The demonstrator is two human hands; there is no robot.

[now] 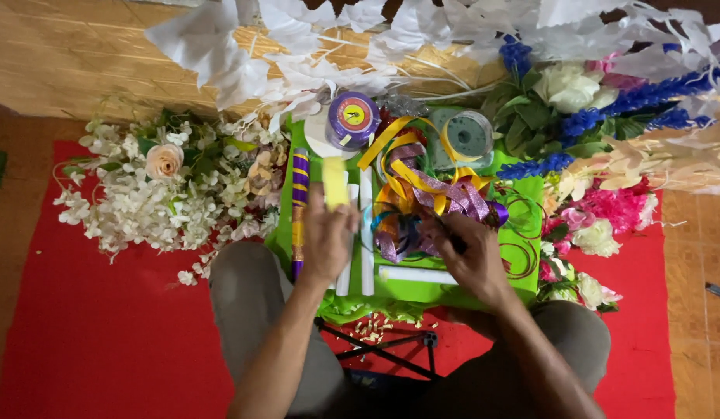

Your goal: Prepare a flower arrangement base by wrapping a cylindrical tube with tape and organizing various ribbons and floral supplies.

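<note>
Looking down from the head camera, the nearest things are the person's two grey-clad knees and a black folding stand [387, 345] between them, on a red mat [104, 334]. Just beyond, a green tray [531, 194] rests across the lap.

The left hand [327, 237] is closed around a pale yellow strip [335, 182], which stands up out of the fist and points away from the person, its long axis running near to far. The right hand [472, 260] sits level with it to the right, fingers curled on something dark and thin (too small to identify), touching the near edge of a tangle of ribbons [422, 198] in purple, yellow and orange. That tangle lies just right of the yellow strip and just beyond the right hand, so the right hand is the nearer one.

Left of the left hand a purple-and-yellow striped stick [299, 206] lies near to far, with white rods [366, 233] between the hands.

Farther off sit a purple ribbon spool [352, 118] and a grey-green spool [469, 136]. White artificial flowers [154, 194] spread far left; pink, white and blue flowers [600, 147] far right.
</note>
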